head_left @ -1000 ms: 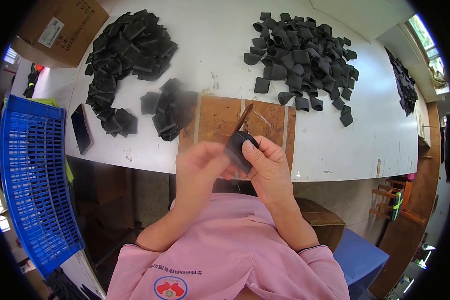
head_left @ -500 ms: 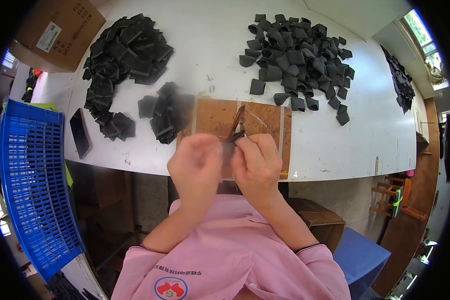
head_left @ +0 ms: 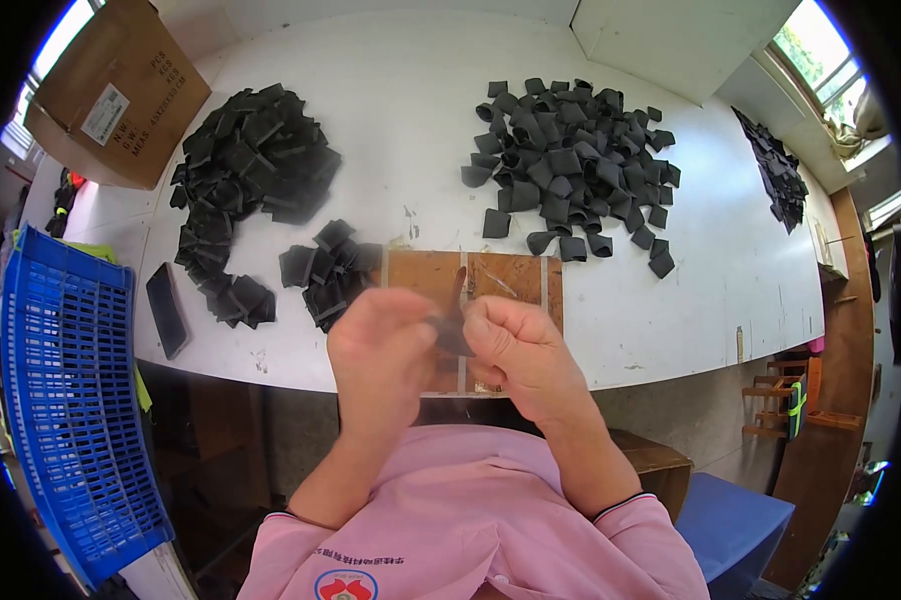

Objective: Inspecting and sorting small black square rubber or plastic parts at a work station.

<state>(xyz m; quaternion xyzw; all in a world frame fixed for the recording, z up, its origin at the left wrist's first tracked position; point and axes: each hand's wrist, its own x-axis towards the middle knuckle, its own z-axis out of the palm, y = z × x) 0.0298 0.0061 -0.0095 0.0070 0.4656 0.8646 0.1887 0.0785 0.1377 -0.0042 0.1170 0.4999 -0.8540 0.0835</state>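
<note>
My right hand (head_left: pixel 520 350) is closed, thumb and fingers pinching a small black fabric piece (head_left: pixel 453 338) above the brown board (head_left: pixel 510 272). My left hand (head_left: pixel 378 345) is at the other side of that piece, fingers curled toward it but smeared by motion, so their grip is unclear. Just beyond the fingers, a narrow brown pointed tool (head_left: pixel 459 283) juts up over the board, its lower part hidden by the hands. Left of the board lies a small heap of flat black pieces (head_left: pixel 325 275), close to my left hand.
A larger heap of flat black pieces (head_left: pixel 255 150) lies at the far left, and many loop-shaped black pieces (head_left: pixel 570 165) at the far right. A phone (head_left: pixel 167 312), a cardboard box (head_left: pixel 120 95) and a blue basket (head_left: pixel 75 410) stand on the left. More dark pieces (head_left: pixel 773 168) lie far right.
The view has tilted, so the table sits lower in it. The pointed tool shows less behind my hands. My left hand stays blurred, close to my right hand and the fabric piece.
</note>
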